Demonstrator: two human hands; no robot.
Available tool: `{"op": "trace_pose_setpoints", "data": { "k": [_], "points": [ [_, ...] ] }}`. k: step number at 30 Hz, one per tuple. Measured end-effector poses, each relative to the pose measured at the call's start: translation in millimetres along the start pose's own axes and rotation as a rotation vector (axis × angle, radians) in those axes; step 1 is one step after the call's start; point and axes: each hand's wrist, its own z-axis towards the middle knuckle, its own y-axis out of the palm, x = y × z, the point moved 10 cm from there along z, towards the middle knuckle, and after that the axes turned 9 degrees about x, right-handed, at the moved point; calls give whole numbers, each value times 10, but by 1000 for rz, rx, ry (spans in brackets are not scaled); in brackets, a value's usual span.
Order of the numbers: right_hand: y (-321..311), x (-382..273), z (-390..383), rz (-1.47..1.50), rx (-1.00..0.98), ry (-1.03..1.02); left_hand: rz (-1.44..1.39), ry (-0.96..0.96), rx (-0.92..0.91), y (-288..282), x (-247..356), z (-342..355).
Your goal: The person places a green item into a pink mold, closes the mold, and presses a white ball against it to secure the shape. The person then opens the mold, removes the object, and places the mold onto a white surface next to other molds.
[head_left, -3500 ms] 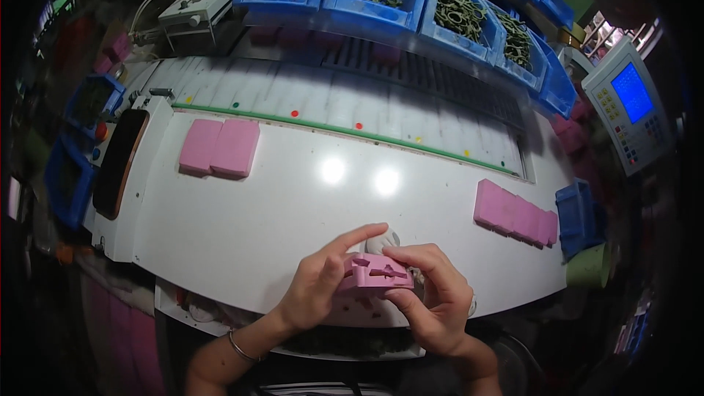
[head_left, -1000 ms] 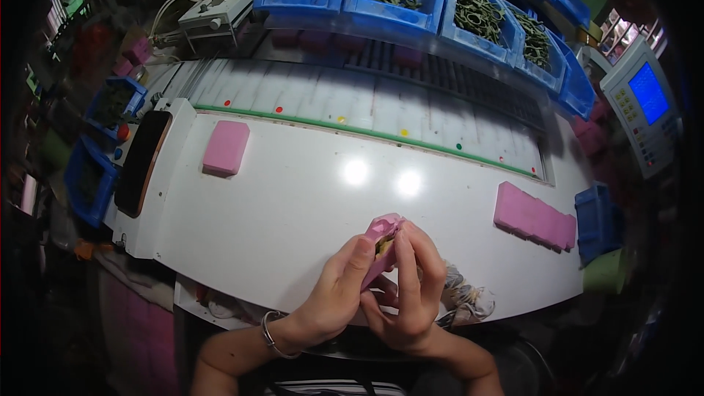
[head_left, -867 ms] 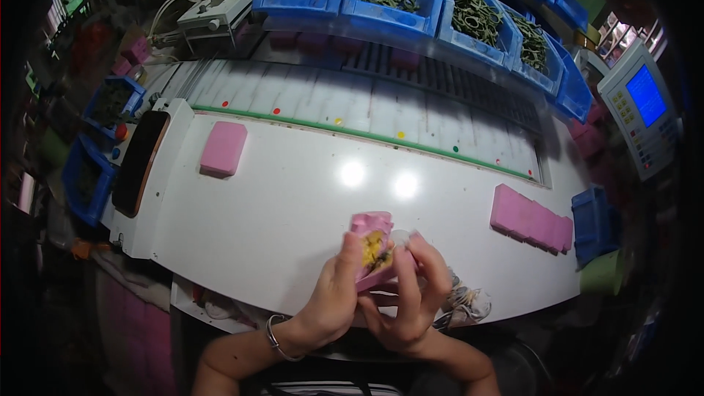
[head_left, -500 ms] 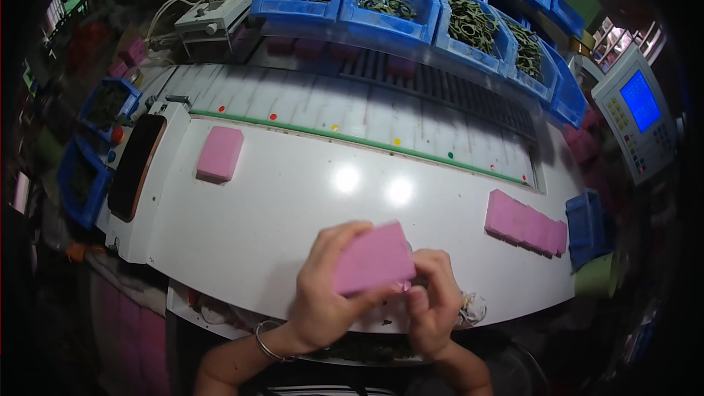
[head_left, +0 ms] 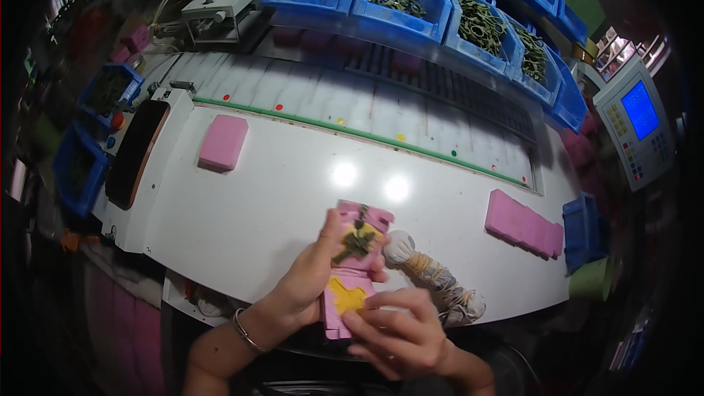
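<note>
In the head view, the pink mould (head_left: 352, 273) lies opened out in the hands, low and near the middle of the frame, above the near part of the white table (head_left: 264, 198). The left hand (head_left: 306, 279) is closed round its upper part, thumb along the left edge and fingertips showing at the right edge. The right hand (head_left: 403, 334) is half curled, its foremost fingertips at the yellow patch (head_left: 343, 293) on the lower part; whether they pinch anything small, I cannot tell. A dark green branched piece (head_left: 358, 242) lies on the upper part's inner face. To do this well, the left hand should, I judge, hold both parts steady and level so the green piece does not slide, while the right works lightly with its fingertips, sparing the recess edges. The opened mould's long axis runs nearly up and down the frame, top leaning slightly right; its inner faces look toward the camera, and its lower end points to the bottom edge. Just right of it lies a grey cloth bundle (head_left: 433, 273) bound with cord.
</note>
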Motion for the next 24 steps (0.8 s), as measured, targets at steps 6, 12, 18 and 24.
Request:
{"op": "trace_pose_setpoints", "data": {
  "k": [6, 12, 18, 24],
  "points": [
    [-418, 517, 34, -63, 444, 385, 301, 236, -99, 119, 68, -118],
    [59, 873, 3, 565, 187, 530, 464, 393, -222, 318, 202, -340],
    [484, 751, -132, 1277, 80, 884, 766, 455, -376, 488, 158, -427],
    [699, 961, -334, 1285, -20, 1101, 725, 534, -328, 441, 149, -331]
  ]
}}
